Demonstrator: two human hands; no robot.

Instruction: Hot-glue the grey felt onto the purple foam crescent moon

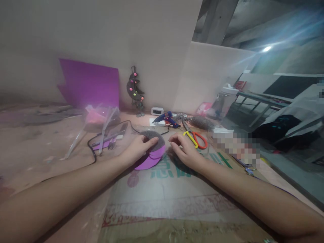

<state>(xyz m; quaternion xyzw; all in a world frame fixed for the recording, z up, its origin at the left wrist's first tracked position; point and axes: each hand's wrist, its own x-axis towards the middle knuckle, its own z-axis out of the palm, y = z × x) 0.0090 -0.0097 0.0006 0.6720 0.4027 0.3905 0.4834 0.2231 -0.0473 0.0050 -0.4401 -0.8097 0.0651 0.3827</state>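
My left hand (138, 148) pinches a dark grey round felt-like piece (159, 141), its thumb on top. Beneath that piece, and partly covered by it and the hand, purple rounded sheet pieces (149, 163) show over the cardboard. Just to the right, my right hand (186, 150) hovers with loosely bent fingers, a gap between thumb and forefinger and nothing visible in it. Scissors (196, 138) with one red and one yellow handle lie just beyond the right hand. Behind the grey piece rests a blue glue gun (167, 118).
A printed cardboard sheet (162, 209) covers the table's front. Purple sheets (93, 84) and a grey crescent ornament with coloured balls (134, 87) stand against the wall. A black cable (91, 148), a pink-filled plastic bag (97, 116) and a small white clock (157, 111) are around.
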